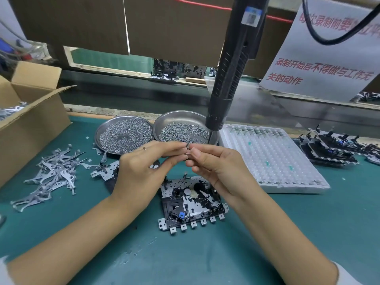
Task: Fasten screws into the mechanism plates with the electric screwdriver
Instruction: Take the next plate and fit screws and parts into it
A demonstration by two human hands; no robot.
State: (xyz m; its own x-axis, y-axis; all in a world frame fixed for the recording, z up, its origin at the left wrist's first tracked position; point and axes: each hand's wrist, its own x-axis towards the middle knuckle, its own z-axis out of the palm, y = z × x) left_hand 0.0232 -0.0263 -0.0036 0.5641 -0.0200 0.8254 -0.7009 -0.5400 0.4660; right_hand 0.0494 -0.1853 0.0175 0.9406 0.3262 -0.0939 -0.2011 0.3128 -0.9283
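A mechanism plate (191,204) with black parts and a blue piece lies on the green mat in front of me. Above it my left hand (141,167) and my right hand (213,165) meet, and both pinch one small metal part (187,150) between their fingertips. The black electric screwdriver (230,75) hangs untouched just behind my hands, its tip over the right steel dish (185,118) of screws. A second plate (107,171) lies partly hidden under my left hand.
A left steel dish (102,130) also holds screws. Loose metal levers (53,171) lie at the left beside a cardboard box (30,112). A white plastic tray (273,159) sits at the right, with stacked assembled mechanisms (329,149) beyond it.
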